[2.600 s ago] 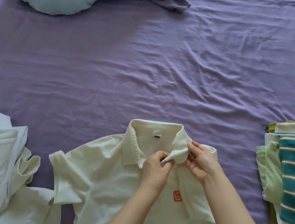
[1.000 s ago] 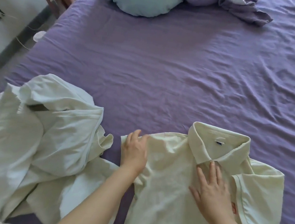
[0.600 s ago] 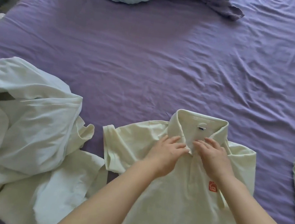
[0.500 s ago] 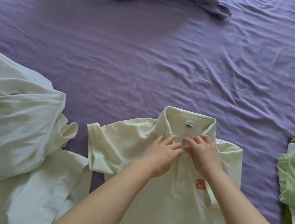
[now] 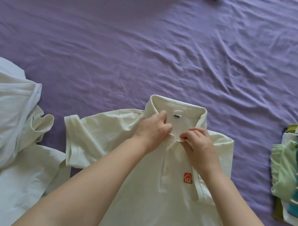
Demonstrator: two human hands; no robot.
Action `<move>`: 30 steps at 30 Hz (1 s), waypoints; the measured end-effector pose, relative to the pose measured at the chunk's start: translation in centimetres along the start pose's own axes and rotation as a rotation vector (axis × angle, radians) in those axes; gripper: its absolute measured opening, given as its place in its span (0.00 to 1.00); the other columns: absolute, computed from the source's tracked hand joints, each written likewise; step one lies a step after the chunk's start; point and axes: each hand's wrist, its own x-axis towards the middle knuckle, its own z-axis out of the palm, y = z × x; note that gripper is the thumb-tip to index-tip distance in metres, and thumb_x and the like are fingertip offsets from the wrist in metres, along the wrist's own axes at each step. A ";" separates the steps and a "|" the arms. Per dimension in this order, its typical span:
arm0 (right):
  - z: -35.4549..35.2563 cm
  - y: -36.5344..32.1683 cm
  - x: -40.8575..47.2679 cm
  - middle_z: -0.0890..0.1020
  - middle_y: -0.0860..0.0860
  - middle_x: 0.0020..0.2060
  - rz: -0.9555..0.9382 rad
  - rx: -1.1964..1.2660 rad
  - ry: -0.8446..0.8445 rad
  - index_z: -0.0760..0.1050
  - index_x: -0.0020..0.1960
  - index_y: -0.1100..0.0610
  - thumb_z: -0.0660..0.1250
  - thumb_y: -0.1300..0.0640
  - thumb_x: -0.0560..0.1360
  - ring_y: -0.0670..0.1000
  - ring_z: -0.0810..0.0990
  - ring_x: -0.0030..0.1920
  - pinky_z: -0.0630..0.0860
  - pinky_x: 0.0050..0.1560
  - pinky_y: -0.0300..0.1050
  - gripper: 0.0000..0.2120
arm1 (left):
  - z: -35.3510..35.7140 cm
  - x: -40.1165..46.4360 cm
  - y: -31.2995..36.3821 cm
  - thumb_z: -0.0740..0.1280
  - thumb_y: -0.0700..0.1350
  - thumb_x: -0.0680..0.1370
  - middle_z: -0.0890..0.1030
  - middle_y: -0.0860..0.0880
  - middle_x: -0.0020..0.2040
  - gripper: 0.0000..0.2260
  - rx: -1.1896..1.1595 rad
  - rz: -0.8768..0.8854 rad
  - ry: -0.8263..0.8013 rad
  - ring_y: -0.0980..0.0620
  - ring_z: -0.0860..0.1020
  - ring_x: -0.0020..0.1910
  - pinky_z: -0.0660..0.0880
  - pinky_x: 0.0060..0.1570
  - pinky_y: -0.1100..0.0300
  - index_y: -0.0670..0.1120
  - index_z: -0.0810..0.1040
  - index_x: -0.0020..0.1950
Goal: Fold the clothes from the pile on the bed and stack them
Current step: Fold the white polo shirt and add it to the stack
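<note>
Polo lay flat, front up, at bed's near edge. Left hand & right hand pinched collar tips, squaring placket. Next prob.: sleeves in, w/ even tension.

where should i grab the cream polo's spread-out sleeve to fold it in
Pinch the cuff hem of the cream polo, coming from the person's left over the bare purple sheet. That sleeve lies flat and spread outward with its banded edge exposed, clear of the white pile. Both the left hand and right hand are busy at the collar opening.
</note>
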 end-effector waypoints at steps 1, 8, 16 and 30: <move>0.0 0.0 0.0 0.82 0.53 0.40 -0.006 0.001 -0.001 0.80 0.44 0.62 0.72 0.67 0.69 0.58 0.76 0.54 0.75 0.47 0.48 0.04 | 0.4 0.5 0.4 0.65 0.51 0.77 0.70 0.45 0.52 0.11 -0.013 -0.047 -0.005 0.44 0.73 0.48 0.64 0.34 0.55 0.44 0.75 0.53; 2.4 -0.2 2.0 0.80 0.56 0.47 0.099 -0.131 -0.024 0.77 0.47 0.62 0.72 0.58 0.70 0.60 0.73 0.57 0.71 0.53 0.54 0.10 | 0.8 1.1 1.3 0.67 0.46 0.77 0.81 0.45 0.47 0.05 -0.529 -0.397 0.014 0.45 0.78 0.48 0.68 0.44 0.56 0.45 0.73 0.48; 3.6 -1.9 -0.2 0.79 0.56 0.40 -0.002 -0.220 0.162 0.80 0.39 0.59 0.76 0.65 0.65 0.59 0.74 0.46 0.74 0.43 0.52 0.06 | -0.6 -3.5 -0.4 0.59 0.32 0.77 0.80 0.43 0.57 0.14 -0.691 -0.360 -0.018 0.47 0.77 0.59 0.69 0.61 0.58 0.40 0.77 0.60; 8.2 -11.9 -2.4 0.50 0.53 0.77 0.196 -0.209 -0.245 0.53 0.76 0.51 0.56 0.52 0.79 0.53 0.42 0.77 0.44 0.73 0.51 0.27 | -4.5 -12.1 -9.5 0.61 0.40 0.77 0.76 0.48 0.62 0.15 -0.156 -0.523 0.139 0.45 0.69 0.62 0.65 0.60 0.56 0.46 0.77 0.63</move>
